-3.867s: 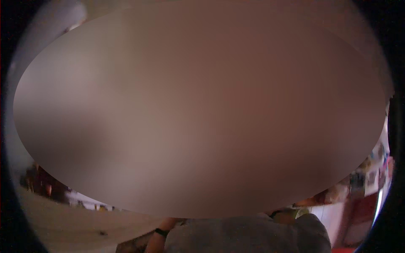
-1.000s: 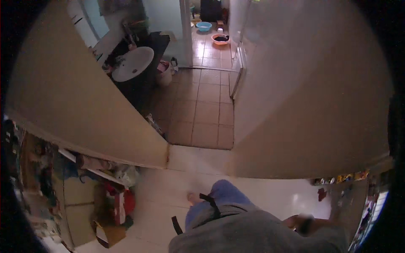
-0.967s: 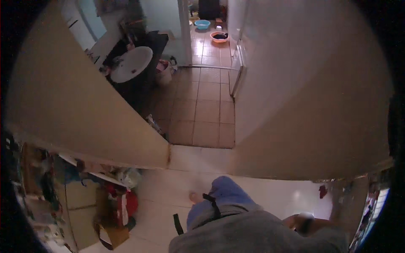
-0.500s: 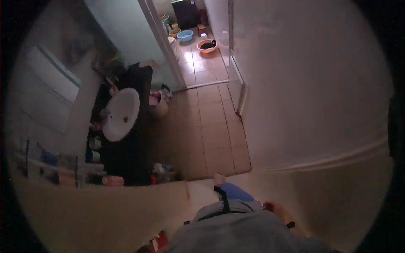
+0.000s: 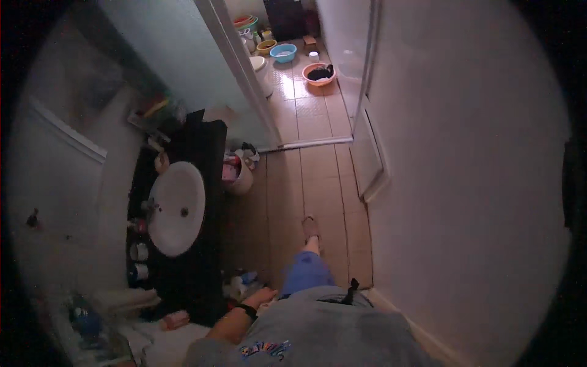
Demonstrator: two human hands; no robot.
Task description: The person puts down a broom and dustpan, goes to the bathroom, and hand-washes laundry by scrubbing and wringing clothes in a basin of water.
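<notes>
My left hand (image 5: 263, 296) hangs beside my blue shorts (image 5: 306, 272), with a black band (image 5: 247, 310) around its wrist. It is close to the near end of the dark washbasin counter (image 5: 211, 244). The hand is small and dim, so how its fingers are held and whether they grip anything does not show. My right hand is out of sight. A white oval basin (image 5: 178, 208) is set into the counter, with cups (image 5: 139, 251) and small bottles along its left side. One of my feet, in a sandal (image 5: 310, 227), is forward on the tiled floor.
Past a raised white doorway sill (image 5: 318, 142) stand an orange basin (image 5: 319, 74) with dark cloth, a blue basin (image 5: 283, 53) and a small stool (image 5: 310, 43). A filled bin (image 5: 240, 178) is beside the counter. A pale wall (image 5: 465, 183) runs along the right.
My view has moved forward toward the doorway, and one foot has stepped ahead. My left hand has come into view at the counter's end; my right hand has dropped out of sight.
</notes>
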